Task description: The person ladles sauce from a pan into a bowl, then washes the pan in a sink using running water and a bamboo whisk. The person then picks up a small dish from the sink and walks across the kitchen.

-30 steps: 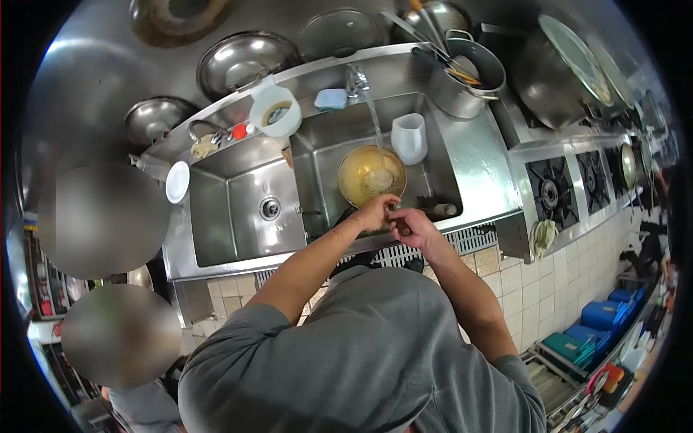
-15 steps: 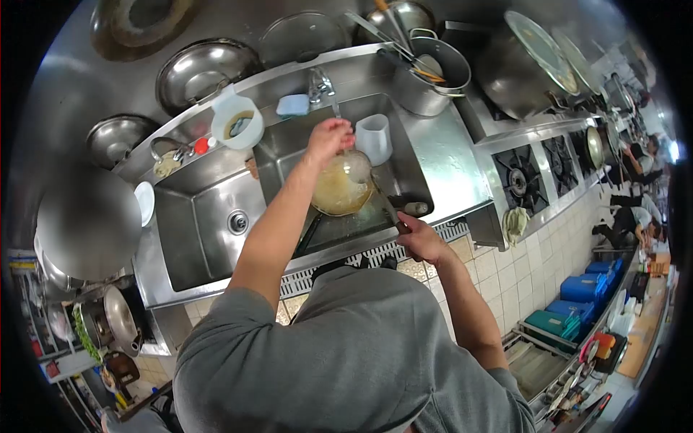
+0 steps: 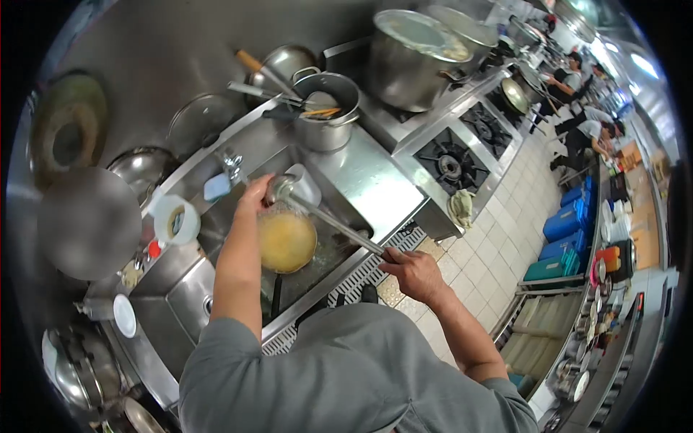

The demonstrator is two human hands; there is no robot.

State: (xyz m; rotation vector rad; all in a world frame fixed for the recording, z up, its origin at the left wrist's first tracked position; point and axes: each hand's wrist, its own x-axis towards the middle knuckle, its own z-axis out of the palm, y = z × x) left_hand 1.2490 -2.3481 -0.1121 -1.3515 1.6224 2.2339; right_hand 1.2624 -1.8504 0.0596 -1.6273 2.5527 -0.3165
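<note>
My right hand (image 3: pixel 415 274) is closed round the handle end of a long metal ladle (image 3: pixel 325 215), which slants across the sink. At the ladle's bowl is my left hand (image 3: pixel 255 193), near the tap (image 3: pixel 232 164); its fingers are partly hidden, so their grip is unclear. Below the bowl, a round pan (image 3: pixel 287 242) with yellowish liquid sits in the sink basin, its dark handle toward me. A white plastic jug (image 3: pixel 307 186) stands behind the ladle.
A tall pot (image 3: pixel 326 130) holding utensils stands on the counter behind the sink. Gas burners (image 3: pixel 449 166) lie to the right. A white container (image 3: pixel 175 220) and a blue sponge (image 3: pixel 216 187) are near the left rim. Several people work at the far right.
The view has swung right. The ladle is now raised over the sink, its bowl by my left hand. My hands, together one second ago, are now far apart.
</note>
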